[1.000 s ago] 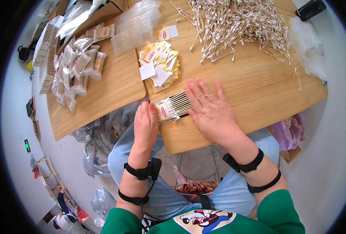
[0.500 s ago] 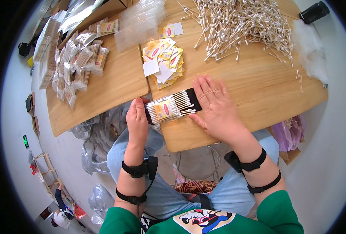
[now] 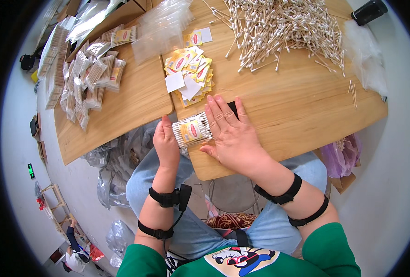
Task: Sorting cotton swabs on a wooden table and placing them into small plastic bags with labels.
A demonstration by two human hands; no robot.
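A clear plastic bag of cotton swabs [image 3: 189,131] with a yellow card in it lies at the near edge of the table. My left hand [image 3: 166,142] grips the bag's left end, thumb uppermost and the other fingers mostly hidden beneath. Flat and with its fingers stretched out, my right hand [image 3: 233,135] presses against the swab ends at the bag's right side. A dark flat strip [image 3: 233,108] shows from under the right fingers. Beyond the bag is a pile of yellow and white cards [image 3: 189,76].
Loose cotton swabs [image 3: 288,34] form a big heap at the far right. Filled swab packs [image 3: 92,78] are stacked at the left, beside clear empty bags [image 3: 163,27]. A black cup [image 3: 369,12] lies at the far right corner. A purple bag [image 3: 342,154] hangs below the table's right edge.
My right hand has slid left, from the dark strip's right end onto the exposed swab ends, covering most of the strip. My left hand keeps its grip on the bag.
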